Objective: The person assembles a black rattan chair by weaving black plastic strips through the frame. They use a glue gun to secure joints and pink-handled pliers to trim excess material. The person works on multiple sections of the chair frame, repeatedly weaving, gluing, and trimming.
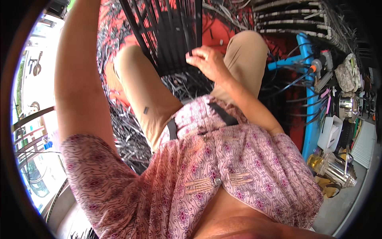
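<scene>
A black frame with long upright strips and posts stands between my knees at the top of the head view. Its upper part runs out of the picture. My right hand is at the lower part of the frame's right-hand post, thumb and fingers bent and closed about its edge. The left arm reaches up along the left side and leaves the view at the top, so that hand is hidden. Loose black strips lie heaped around and under the frame.
Red floor covering shows beneath the scraps. To the right stands a blue metal frame with a tool bearing an orange part. Beyond it are a white plastic container and a shiny metal pot. A striped woven rack is at the upper right.
</scene>
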`<action>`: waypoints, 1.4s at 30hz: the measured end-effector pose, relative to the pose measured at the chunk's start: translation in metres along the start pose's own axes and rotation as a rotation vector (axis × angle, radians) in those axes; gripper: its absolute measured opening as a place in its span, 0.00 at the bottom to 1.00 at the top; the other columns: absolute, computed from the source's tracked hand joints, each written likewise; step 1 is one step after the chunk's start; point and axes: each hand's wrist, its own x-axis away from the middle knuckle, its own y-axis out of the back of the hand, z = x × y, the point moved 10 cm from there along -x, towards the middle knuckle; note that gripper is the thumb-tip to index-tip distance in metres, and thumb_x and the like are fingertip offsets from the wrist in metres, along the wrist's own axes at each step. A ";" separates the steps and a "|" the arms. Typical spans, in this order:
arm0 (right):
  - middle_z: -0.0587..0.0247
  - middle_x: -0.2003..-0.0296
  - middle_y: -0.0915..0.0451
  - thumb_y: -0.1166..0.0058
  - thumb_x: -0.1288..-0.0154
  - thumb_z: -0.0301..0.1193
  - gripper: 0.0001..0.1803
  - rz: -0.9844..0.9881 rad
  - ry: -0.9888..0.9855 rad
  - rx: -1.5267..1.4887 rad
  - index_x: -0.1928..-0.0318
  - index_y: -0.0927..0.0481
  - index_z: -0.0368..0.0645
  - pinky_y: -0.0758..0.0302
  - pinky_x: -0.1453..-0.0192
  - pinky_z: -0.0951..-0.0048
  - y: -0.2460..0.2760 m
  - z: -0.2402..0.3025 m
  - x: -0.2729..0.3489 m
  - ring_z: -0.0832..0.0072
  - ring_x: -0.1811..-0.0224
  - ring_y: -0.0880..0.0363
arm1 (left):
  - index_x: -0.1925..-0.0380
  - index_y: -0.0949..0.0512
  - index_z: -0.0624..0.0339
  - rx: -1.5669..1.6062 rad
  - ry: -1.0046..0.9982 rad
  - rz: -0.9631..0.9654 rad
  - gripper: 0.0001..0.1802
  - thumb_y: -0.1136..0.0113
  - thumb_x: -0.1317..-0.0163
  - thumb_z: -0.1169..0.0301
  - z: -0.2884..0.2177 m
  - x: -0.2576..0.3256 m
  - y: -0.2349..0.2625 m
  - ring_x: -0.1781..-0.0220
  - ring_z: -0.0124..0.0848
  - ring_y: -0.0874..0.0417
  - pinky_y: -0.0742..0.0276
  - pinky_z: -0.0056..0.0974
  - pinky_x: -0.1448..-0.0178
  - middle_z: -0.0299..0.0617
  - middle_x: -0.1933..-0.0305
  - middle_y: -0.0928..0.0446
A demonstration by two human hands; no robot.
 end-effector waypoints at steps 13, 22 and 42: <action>0.63 0.64 0.11 0.39 0.25 0.34 0.13 0.110 -0.086 -0.715 0.51 0.13 0.37 0.22 0.57 0.77 0.059 0.103 0.030 0.81 0.59 0.15 | 0.57 0.10 0.53 0.073 -0.055 0.077 0.33 0.34 0.44 0.35 -0.031 0.103 -0.034 0.64 0.41 0.12 0.20 0.45 0.54 0.44 0.71 0.15; 0.58 0.63 0.10 0.41 0.24 0.32 0.12 -0.139 0.145 -0.537 0.52 0.13 0.35 0.18 0.60 0.80 0.111 0.132 0.031 0.77 0.60 0.11 | 0.53 0.10 0.51 0.014 0.068 0.091 0.35 0.33 0.45 0.33 -0.055 0.224 -0.084 0.61 0.48 0.11 0.18 0.47 0.57 0.47 0.66 0.13; 0.67 0.75 0.18 0.38 0.28 0.34 0.13 -0.074 0.126 -0.245 0.63 0.14 0.36 0.25 0.65 0.72 0.096 0.092 -0.070 0.80 0.71 0.22 | 0.65 0.13 0.50 -0.039 -0.115 -0.094 0.24 0.31 0.41 0.41 -0.101 0.275 -0.112 0.65 0.40 0.13 0.22 0.43 0.64 0.37 0.71 0.18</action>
